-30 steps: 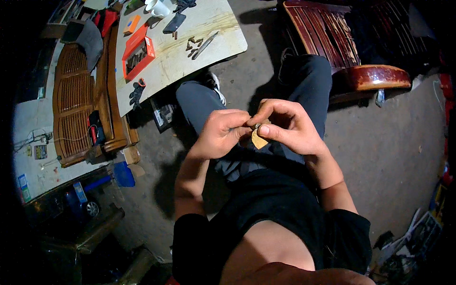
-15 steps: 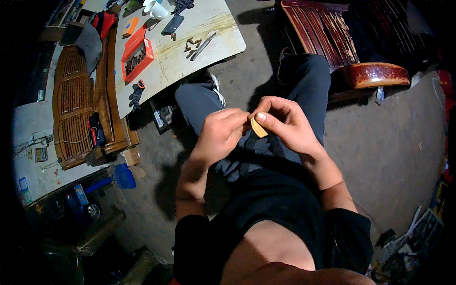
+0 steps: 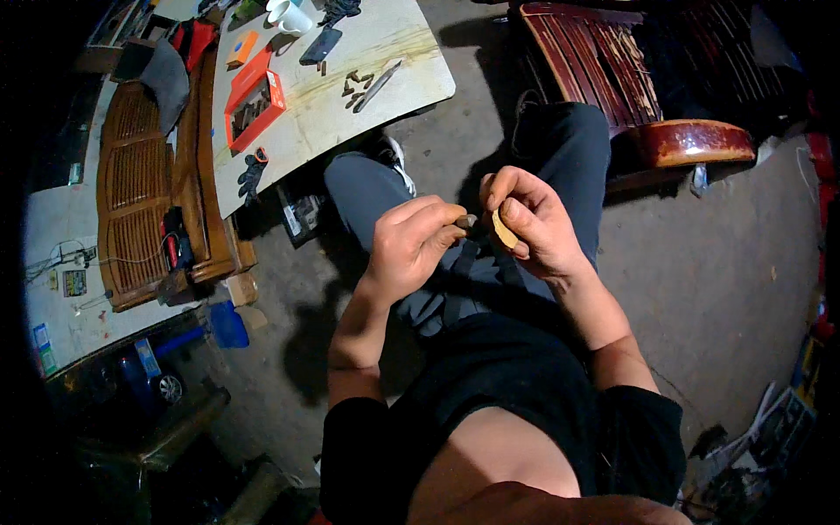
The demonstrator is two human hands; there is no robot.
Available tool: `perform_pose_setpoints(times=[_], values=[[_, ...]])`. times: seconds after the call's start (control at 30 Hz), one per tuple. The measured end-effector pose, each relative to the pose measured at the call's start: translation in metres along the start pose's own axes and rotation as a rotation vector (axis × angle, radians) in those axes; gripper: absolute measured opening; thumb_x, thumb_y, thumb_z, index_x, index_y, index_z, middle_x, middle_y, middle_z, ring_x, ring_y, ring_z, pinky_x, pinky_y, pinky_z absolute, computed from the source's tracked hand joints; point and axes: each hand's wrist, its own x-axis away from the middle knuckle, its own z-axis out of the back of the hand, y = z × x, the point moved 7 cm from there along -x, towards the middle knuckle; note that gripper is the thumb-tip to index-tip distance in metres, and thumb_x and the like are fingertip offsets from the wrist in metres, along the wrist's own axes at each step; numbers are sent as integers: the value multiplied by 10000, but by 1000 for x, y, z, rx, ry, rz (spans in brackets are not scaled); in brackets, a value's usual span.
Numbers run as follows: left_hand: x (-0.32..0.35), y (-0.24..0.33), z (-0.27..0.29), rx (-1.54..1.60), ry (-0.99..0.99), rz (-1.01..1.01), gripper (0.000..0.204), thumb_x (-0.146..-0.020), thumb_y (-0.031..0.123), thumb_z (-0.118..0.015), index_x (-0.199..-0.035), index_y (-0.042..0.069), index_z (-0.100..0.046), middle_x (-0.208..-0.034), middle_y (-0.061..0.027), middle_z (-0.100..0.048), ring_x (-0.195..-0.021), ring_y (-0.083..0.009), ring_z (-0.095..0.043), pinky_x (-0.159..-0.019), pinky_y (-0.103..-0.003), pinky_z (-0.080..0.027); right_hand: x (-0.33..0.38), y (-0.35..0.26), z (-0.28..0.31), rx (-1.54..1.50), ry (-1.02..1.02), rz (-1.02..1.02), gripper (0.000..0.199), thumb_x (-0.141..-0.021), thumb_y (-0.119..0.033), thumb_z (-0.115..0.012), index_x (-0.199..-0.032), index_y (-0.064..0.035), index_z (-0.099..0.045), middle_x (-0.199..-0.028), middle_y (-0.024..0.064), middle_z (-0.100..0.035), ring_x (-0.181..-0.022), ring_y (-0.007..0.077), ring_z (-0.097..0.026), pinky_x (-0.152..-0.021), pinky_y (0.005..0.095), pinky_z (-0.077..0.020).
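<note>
Above my lap, my left hand (image 3: 411, 245) pinches a small dark stub-like piece (image 3: 467, 221) between thumb and fingertips. Its end pokes out toward the other hand. My right hand (image 3: 542, 223) is closed on a thin, curved yellow-tan strip (image 3: 503, 230), held between thumb and fingers; its exact kind is unclear. A small gap separates the two pieces. On the pale table (image 3: 350, 122) ahead lie several small brown stubs (image 3: 354, 89) beside a slim pen-shaped tool (image 3: 378, 86).
An orange-red box (image 3: 255, 105) holding dark pieces stands on the table, with a dark glove (image 3: 252, 175), a white mug (image 3: 289, 17) and a dark phone-like slab (image 3: 320, 46). Slatted wooden furniture (image 3: 136, 201) is at left; a glossy red-brown slatted chair (image 3: 595, 66) stands at the far right.
My hands have drawn apart. The right hand has moved slightly right with the yellow-tan strip, and the dark piece in my left fingertips has come into sight.
</note>
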Motion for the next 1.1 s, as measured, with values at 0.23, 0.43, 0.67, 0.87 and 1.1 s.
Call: perform_pose_setpoints(times=[0.23, 0.43, 0.67, 0.87, 1.1], values=[[-2, 2, -1, -47, 6, -57, 173, -737, -88, -657, -892, -30, -606, -742, -152, -574, -640, -309, -579, -573, -336, -473, -2, -3, -14, 84, -5, -18, 236, -915, -187, -648, -1051, -2, -590, -802, 21, -586, -600, 49, -482, -499, 187, -378], [-1, 7, 1, -154, -26, -60, 196, -711, -113, -630, -887, -31, -606, -740, -162, -574, -659, -339, -584, -574, -372, -473, 3, 2, -8, 217, 53, -103, 221, -917, -183, -645, -1030, 4, -610, -783, 16, -598, -588, 47, -501, -512, 193, -413], [5, 5, -2, -229, 14, -100, 179, -720, -110, -599, -882, -34, -602, -747, -164, -573, -684, -347, -591, -587, -384, -481, -1, 8, -11, 86, 70, -125, 201, -921, -202, -641, -926, -6, -596, -767, 15, -590, -605, 60, -532, -535, 210, -445], [2, -8, -4, -183, 32, -16, 168, -716, -99, -599, -866, -23, -593, -747, -162, -563, -679, -344, -586, -584, -387, -483, -4, 6, -3, 250, 134, -68, 223, -934, -225, -623, -913, -5, -599, -776, 16, -594, -605, 66, -519, -546, 217, -446], [0, -10, -5, -211, 100, -239, 83, -783, -18, -636, -850, -18, -588, -732, -137, -562, -644, -321, -573, -556, -357, -473, -7, 18, 2, -150, 111, -244, 215, -938, -247, -615, -941, -33, -586, -784, -5, -576, -562, 31, -425, -499, 185, -369]])
